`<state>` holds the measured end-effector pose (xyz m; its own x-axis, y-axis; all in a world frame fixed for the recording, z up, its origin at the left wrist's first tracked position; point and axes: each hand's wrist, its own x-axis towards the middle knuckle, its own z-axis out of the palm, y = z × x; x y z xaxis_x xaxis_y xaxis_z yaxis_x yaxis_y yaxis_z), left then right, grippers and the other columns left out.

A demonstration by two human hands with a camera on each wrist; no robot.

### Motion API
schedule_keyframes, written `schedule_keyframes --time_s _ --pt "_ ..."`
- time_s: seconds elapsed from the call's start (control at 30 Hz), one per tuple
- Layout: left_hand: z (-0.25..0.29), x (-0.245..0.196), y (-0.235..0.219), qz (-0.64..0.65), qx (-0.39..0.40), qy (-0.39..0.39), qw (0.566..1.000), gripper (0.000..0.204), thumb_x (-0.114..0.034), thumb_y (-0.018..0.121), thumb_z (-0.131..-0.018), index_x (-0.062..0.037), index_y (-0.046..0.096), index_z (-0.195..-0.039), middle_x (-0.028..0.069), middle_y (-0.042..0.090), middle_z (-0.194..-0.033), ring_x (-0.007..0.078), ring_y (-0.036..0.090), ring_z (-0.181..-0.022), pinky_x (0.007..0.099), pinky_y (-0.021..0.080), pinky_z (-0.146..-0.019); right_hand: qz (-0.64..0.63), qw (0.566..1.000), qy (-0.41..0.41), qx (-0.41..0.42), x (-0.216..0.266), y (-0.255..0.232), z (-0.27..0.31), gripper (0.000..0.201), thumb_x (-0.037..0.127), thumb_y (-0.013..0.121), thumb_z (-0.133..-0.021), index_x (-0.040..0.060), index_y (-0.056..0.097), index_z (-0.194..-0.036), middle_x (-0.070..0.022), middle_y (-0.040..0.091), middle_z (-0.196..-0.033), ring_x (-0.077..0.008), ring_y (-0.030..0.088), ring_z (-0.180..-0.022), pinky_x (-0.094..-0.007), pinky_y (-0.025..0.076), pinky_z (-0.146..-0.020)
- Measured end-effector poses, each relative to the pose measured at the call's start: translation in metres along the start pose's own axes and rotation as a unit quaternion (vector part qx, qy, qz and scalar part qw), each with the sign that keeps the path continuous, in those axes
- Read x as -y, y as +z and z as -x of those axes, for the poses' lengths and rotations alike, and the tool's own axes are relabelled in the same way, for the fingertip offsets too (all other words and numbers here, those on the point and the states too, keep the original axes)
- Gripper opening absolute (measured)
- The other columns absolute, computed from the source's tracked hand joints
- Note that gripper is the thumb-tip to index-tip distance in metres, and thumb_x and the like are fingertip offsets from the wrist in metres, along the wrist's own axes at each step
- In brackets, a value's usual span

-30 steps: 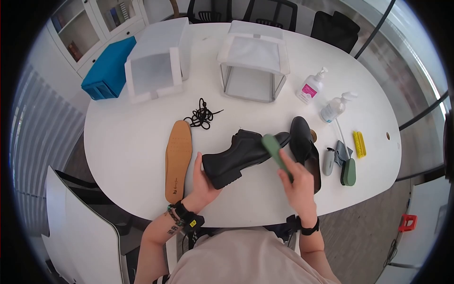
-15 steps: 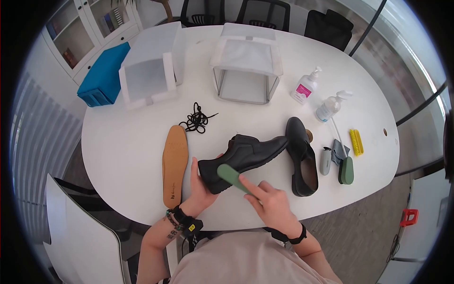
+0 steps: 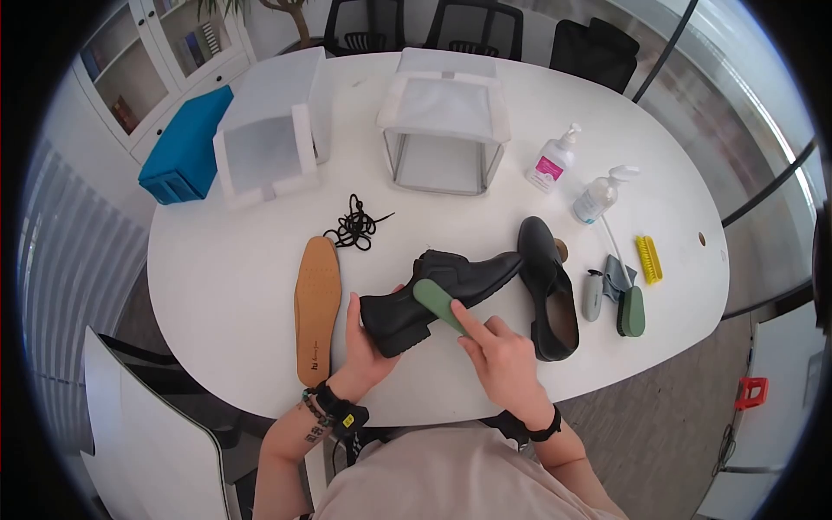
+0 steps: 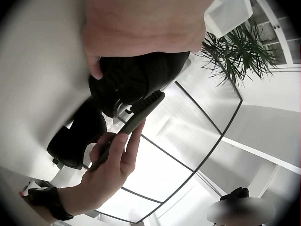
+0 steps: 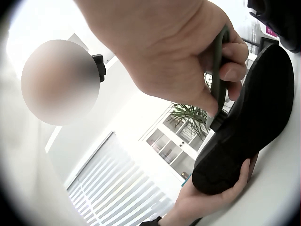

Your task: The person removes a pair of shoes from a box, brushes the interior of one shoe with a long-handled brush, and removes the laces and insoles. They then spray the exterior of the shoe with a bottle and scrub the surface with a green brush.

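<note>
A black leather shoe point(image 3: 472, 276) is held on its side by the heel in my left hand point(image 3: 367, 354), its toe toward the right. My right hand point(image 3: 507, 364) grips a green-backed shoe brush point(image 3: 433, 300), the index finger laid along its back. The dark bristles point(image 4: 149, 101) face the shoe's side, right at the leather, in the left wrist view. From the right wrist view, the black sole point(image 5: 265, 101) shows, with left fingers curled under the heel. The other black shoe point(image 3: 539, 260) stands upright on the table, just beyond the held shoe's toe.
A tan insole point(image 3: 317, 303) and tangled black laces point(image 3: 357, 227) lie left. Rightward are a second green brush point(image 3: 633, 312), a grey cloth point(image 3: 614, 276), a yellow brush point(image 3: 649, 259), a grey tube point(image 3: 593, 296) and two pump bottles point(image 3: 550, 165). White boxes point(image 3: 445, 117) stand behind.
The brush in my right hand went from the shoe's toe back to the heel, then slightly forward to the middle of its side. My left hand keeps its hold on the heel.
</note>
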<state>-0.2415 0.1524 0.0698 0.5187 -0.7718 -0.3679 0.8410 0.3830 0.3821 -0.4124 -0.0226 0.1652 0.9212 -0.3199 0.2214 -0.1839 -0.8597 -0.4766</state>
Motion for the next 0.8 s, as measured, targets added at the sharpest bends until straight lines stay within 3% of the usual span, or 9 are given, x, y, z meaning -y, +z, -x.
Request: schedule_keyframes --time_s 0.13,0.23,0.37,0.5,0.57,0.6,0.67,0.8 --pt "0.004 -0.001 0.004 -0.043 0.027 0.004 0.999 0.094 -0.086 0.041 -0.102 -0.0125 0.056 -0.160 0.0084 0.060 -0.160 0.0307 0.057 -0.145 0.0599 0.042 -0.121 -0.085 0.990 -0.087 0.071 0.018 0.008 0.012 0.062 0.020 0.076 -0.100 0.0251 0.060 -0.160 -0.0104 0.059 -0.081 -0.0346 0.062 -0.060 -0.0468 0.053 -0.057" --pt "0.004 -0.003 0.008 -0.035 -0.015 0.000 0.999 0.096 -0.086 0.044 -0.100 -0.0114 0.056 -0.159 0.0098 0.060 -0.160 0.0316 0.056 -0.145 0.0612 0.041 -0.121 -0.064 0.996 -0.046 0.031 0.011 0.013 0.009 0.061 0.020 0.075 -0.101 0.0255 0.060 -0.160 -0.0104 0.059 -0.081 -0.0345 0.063 -0.060 -0.0466 0.053 -0.057" --pt "0.002 -0.002 0.003 -0.014 -0.011 -0.002 1.000 0.096 -0.086 0.047 -0.099 -0.0099 0.058 -0.157 0.0121 0.061 -0.158 0.0330 0.057 -0.144 0.0629 0.041 -0.122 -0.023 1.000 0.007 -0.002 0.004 0.002 -0.001 0.062 0.020 0.074 -0.101 0.0257 0.059 -0.160 -0.0100 0.058 -0.079 -0.0336 0.062 -0.058 -0.0453 0.053 -0.055" --pt "0.005 -0.003 0.011 -0.017 0.000 -0.003 1.000 0.093 -0.084 0.048 -0.100 -0.0098 0.061 -0.154 0.0129 0.062 -0.157 0.0336 0.058 -0.144 0.0630 0.041 -0.123 -0.053 0.995 -0.070 0.052 0.017 0.012 0.011 0.062 0.021 0.075 -0.100 0.0258 0.059 -0.160 -0.0099 0.057 -0.079 -0.0328 0.061 -0.057 -0.0445 0.053 -0.054" --pt "0.008 -0.005 0.012 -0.002 0.004 -0.017 1.000 0.094 -0.082 0.038 -0.105 -0.0107 0.048 -0.165 0.0119 0.057 -0.162 0.0295 0.056 -0.146 0.0493 0.042 -0.122 -0.065 0.995 -0.070 0.031 0.014 0.016 0.009 0.062 0.023 0.076 -0.101 0.0259 0.060 -0.160 -0.0097 0.057 -0.079 -0.0322 0.060 -0.057 -0.0444 0.052 -0.054" --pt "0.007 -0.004 0.011 -0.004 0.004 -0.018 1.000 0.094 -0.082 0.038 -0.105 -0.0107 0.048 -0.165 0.0119 0.057 -0.162 0.0295 0.056 -0.146 0.0493 0.042 -0.122 -0.067 0.995 -0.069 0.030 0.010 0.015 0.007 0.062 0.023 0.076 -0.101 0.0259 0.060 -0.160 -0.0097 0.057 -0.079 -0.0322 0.060 -0.057 -0.0444 0.052 -0.054" --pt "0.005 -0.003 0.010 -0.016 -0.025 -0.002 1.000 0.094 -0.085 0.051 -0.097 -0.0099 0.059 -0.153 0.0147 0.061 -0.156 0.0353 0.057 -0.145 0.0630 0.040 -0.124 -0.031 0.999 -0.020 -0.009 0.001 0.009 0.000 0.062 0.025 0.076 -0.101 0.0266 0.059 -0.160 -0.0095 0.057 -0.080 -0.0319 0.061 -0.057 -0.0443 0.053 -0.055" --pt "0.008 -0.004 0.015 -0.031 -0.053 -0.009 0.998 0.094 -0.086 0.052 -0.097 -0.0107 0.060 -0.152 0.0141 0.062 -0.157 0.0349 0.057 -0.145 0.0625 0.039 -0.125 -0.048 0.998 -0.038 0.015 0.011 0.009 0.005 0.062 0.026 0.076 -0.101 0.0277 0.059 -0.160 -0.0095 0.057 -0.081 -0.0318 0.062 -0.058 -0.0443 0.053 -0.055"
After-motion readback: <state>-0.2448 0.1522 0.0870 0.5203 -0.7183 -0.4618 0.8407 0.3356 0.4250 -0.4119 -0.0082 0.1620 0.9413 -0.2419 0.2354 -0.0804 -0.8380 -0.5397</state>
